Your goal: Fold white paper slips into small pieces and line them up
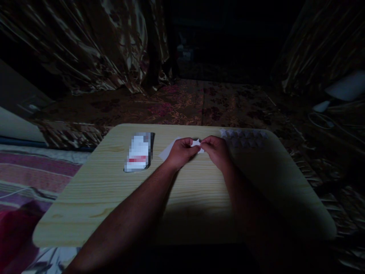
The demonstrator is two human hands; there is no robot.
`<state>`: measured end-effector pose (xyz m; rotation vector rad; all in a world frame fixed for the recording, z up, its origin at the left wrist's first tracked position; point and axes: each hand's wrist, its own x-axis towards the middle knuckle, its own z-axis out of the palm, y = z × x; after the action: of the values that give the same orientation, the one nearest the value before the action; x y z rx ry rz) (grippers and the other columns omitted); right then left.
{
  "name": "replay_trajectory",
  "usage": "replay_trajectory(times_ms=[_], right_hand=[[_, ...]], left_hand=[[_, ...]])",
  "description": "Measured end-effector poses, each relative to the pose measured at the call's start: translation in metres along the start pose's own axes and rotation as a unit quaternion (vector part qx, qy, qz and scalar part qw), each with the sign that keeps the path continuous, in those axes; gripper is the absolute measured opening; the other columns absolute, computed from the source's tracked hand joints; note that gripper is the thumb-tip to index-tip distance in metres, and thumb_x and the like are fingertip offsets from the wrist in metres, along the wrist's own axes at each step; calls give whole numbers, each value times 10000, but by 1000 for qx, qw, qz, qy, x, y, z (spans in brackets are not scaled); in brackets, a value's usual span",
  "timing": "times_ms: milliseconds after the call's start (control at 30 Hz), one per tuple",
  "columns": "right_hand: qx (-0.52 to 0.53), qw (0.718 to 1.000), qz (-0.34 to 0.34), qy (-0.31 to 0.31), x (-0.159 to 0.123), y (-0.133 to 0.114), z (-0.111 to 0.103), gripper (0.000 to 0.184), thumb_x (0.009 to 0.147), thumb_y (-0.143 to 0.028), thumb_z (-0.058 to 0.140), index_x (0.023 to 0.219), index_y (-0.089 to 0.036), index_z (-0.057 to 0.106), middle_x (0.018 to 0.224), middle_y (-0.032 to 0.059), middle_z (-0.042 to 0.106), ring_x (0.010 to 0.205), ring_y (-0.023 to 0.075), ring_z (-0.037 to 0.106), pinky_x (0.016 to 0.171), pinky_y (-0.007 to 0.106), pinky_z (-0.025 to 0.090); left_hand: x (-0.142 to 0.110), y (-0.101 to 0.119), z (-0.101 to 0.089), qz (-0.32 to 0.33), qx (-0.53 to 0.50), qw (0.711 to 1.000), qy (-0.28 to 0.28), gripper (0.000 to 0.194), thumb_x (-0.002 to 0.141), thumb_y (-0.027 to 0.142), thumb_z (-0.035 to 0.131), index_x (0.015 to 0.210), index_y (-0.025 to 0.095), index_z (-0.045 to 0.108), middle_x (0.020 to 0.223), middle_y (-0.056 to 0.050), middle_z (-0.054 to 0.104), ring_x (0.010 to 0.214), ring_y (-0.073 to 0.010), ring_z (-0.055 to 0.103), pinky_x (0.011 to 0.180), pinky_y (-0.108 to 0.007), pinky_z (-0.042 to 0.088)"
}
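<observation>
Between my two hands is a small white paper star (196, 143), held above the far half of the wooden table. My left hand (182, 152) pinches it from the left with thumb and fingers. On the other side, my right hand (215, 149) grips a point of the star between its fingertips. Some white paper (168, 150) lies on the table behind my left hand, partly covered by it. Several more folded paper stars (242, 137) sit in two rows at the far right, next to my right hand.
A pixelated phone-like object (138, 152) lies on the light wooden table (94, 198), left of my hands. Patterned curtains (122, 45) and a flowered cloth-covered ledge (171, 102) stand beyond it. A striped cover (34, 171) is at the left, and a white cable (319, 121) at the right.
</observation>
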<state>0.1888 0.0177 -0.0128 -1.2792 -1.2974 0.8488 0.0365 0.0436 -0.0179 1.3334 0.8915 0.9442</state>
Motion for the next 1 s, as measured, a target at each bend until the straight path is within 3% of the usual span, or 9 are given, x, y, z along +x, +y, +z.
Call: replay_trajectory(times_ms=[500,1000], right_hand=[[10,1000,0,8,2,6,4,96,679,-266,629,701,-173,637,637,-8,630,611,136,559,576,248,418],[18,1000,14,9,1,3,2,109,675,-274,645,712,-172,652,648,-3,643,611,136,567,583,247,430]], left_hand=[[2,0,-1,3,26,1000,-7,240,681,325,731,697,138,582,533,44,504,449,-44,372,440,-198,238],[0,3,2,-11,-15,1000,-16,299,615,351,792,688,141,592,544,46,512,452,-43,366,443,-202,233]])
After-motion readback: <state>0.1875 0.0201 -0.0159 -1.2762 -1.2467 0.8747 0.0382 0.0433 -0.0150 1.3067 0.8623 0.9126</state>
